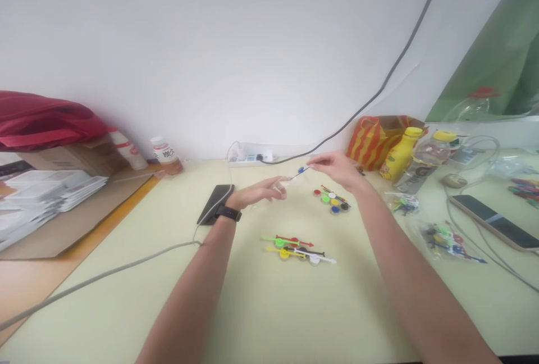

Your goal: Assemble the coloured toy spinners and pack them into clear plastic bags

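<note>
Between my hands is a blue arrow-shaped plastic spinner (300, 171), pinched near one end by the fingertips of my right hand (337, 168). My left hand (261, 191), with a black watch at the wrist, is closed on what looks like a clear plastic bag (281, 185), close to the spinner's other end. Whether the spinner's tip is inside the bag cannot be made out. Below the hands lies a group of green, red, yellow, black and white arrow spinners (295, 249). Several small coloured round pieces (334, 202) sit under my right wrist, with thin arrows beside them.
Filled clear bags (452, 240) and a phone (497, 221) lie at right. Bottles (400, 153) and a striped bag (364, 139) stand behind. A black phone-like device (214, 204) and cable (138, 263) are left, near cardboard (76, 223) with white packets.
</note>
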Demonstrator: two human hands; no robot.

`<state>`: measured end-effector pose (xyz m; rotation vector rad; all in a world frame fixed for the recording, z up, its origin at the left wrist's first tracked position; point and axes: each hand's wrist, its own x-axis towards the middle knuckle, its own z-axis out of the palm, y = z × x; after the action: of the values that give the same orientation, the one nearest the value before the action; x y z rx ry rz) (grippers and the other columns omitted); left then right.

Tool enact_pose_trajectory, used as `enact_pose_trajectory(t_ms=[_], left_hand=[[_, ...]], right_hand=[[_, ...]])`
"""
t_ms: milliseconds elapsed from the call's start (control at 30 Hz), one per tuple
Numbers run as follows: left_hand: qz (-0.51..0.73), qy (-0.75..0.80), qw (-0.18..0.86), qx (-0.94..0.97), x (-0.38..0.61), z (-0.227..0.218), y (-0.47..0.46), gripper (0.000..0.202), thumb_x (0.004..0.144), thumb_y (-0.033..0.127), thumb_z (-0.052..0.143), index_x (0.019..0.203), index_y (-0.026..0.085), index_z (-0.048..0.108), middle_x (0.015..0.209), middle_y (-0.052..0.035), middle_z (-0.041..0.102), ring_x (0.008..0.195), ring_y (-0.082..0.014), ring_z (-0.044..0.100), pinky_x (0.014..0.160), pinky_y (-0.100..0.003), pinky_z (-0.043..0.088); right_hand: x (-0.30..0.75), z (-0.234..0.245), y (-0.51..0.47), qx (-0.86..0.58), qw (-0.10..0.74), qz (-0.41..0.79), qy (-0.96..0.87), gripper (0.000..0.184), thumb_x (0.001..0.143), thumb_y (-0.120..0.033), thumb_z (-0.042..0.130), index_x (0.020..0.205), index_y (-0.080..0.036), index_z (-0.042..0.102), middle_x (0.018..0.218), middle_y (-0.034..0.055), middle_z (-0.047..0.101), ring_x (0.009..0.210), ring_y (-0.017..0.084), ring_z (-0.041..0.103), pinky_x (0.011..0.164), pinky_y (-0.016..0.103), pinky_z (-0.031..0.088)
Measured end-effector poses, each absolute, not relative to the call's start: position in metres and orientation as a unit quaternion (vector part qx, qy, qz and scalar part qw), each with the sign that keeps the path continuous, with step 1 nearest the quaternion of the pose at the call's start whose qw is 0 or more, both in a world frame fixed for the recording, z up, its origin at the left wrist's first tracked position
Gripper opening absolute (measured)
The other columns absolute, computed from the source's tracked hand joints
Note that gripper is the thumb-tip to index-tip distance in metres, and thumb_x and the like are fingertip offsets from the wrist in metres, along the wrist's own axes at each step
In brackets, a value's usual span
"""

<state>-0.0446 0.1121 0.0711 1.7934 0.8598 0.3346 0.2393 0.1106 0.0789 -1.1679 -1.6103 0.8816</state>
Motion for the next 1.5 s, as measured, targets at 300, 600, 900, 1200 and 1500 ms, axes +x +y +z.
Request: enact_pose_trajectory(t_ms=[300,600,900,1200,1500], left_hand=[[0.147,0.323,0.629,0.692,-0.038,0.066,0.111,0.065,0.088,0.043,0.067,0.15,0.028,0.049,0.121,-0.0126,0.065,0.107,-0.0251,0.061,0.088,-0.038,0.05],[0.144,0.324,0.64,0.682,-0.04,0.066,0.111,0.068,0.089,0.046,0.065,0.151,0.027,0.046,0.121,-0.0133,0.064,0.103,-0.0245,0.062,0.084,-0.035,0.05],[0.116,0.305,0.643,0.692,-0.036,0.07,0.108,0.066,0.09,0.048,0.066,0.15,0.029,0.047,0.121,-0.0108,0.064,0.098,-0.0217,0.063,0.084,-0.036,0.049],[0.091,0.289,0.604,0.737,-0.028,0.081,0.099,0.057,0.089,0.047,0.067,0.14,0.027,0.056,0.122,-0.0111,0.066,0.105,-0.0249,0.062,0.086,-0.036,0.049],[0.084,0.213,0.585,0.778,-0.03,0.086,0.101,0.089,0.072,0.027,0.081,0.152,0.03,0.043,0.136,-0.0116,0.058,0.121,-0.0299,0.056,0.099,-0.044,0.046]], right_hand=[[0.219,0.065,0.117,-0.467,0.421,0.392,-0.672,0.026,0.071,-0.03,0.08,0.093,-0.015,0.078,0.089,0.0077,0.076,0.083,0.02,0.068,0.075,0.031,0.053],[0.225,0.095,0.094,-0.471,0.382,0.406,-0.684,0.051,0.089,-0.064,0.061,0.089,-0.015,0.076,0.084,0.0077,0.074,0.051,0.009,0.051,0.045,0.024,0.032],[0.236,0.105,0.084,-0.337,0.164,0.583,-0.721,0.052,0.082,-0.05,0.076,0.127,-0.023,0.07,0.138,0.0139,0.065,0.052,0.006,0.061,0.037,0.018,0.025],[0.242,0.108,0.084,-0.23,0.088,0.633,-0.734,0.066,0.088,-0.048,0.073,0.149,-0.033,0.052,0.155,0.014,0.048,0.061,0.009,0.071,0.037,0.015,0.028],[0.246,0.1,0.083,-0.263,0.147,0.632,-0.714,0.055,0.093,-0.056,0.063,0.133,-0.019,0.067,0.14,0.0192,0.063,0.062,0.013,0.072,0.038,0.018,0.036]])
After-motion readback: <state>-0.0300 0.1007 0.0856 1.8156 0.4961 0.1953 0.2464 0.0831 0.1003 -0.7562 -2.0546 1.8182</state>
